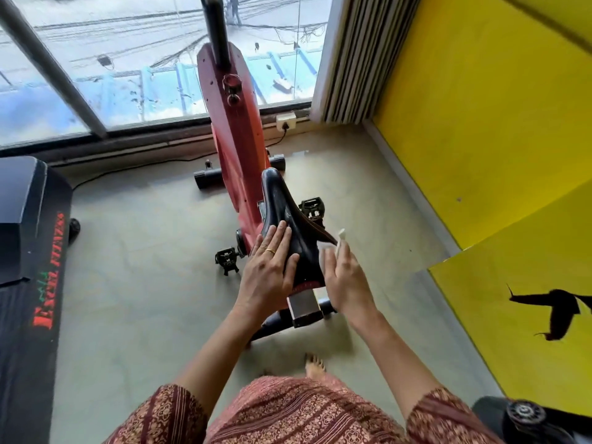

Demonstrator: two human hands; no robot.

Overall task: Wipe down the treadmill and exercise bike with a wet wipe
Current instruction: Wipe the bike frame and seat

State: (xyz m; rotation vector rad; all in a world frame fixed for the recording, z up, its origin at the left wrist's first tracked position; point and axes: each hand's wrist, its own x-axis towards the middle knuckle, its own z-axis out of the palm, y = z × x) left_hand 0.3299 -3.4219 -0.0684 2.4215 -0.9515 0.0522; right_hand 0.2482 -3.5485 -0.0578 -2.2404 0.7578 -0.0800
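Note:
A red exercise bike (234, 129) stands in the middle of the floor, its black saddle (285, 203) pointing away from me. My left hand (269, 267) lies flat on the saddle's left rear side with fingers straight. My right hand (344, 277) holds a white wet wipe (326, 251) against the saddle's right rear side, a corner of the wipe sticking up above the fingers. A black treadmill (28, 251) with red lettering runs along the left edge.
A large window (128, 59) fills the wall beyond the bike, with a wall socket (285, 120) and cable below it. Yellow walls (480, 107) close in on the right. Bike pedals (228, 260) stick out on both sides. A black wheeled object (525, 415) sits bottom right.

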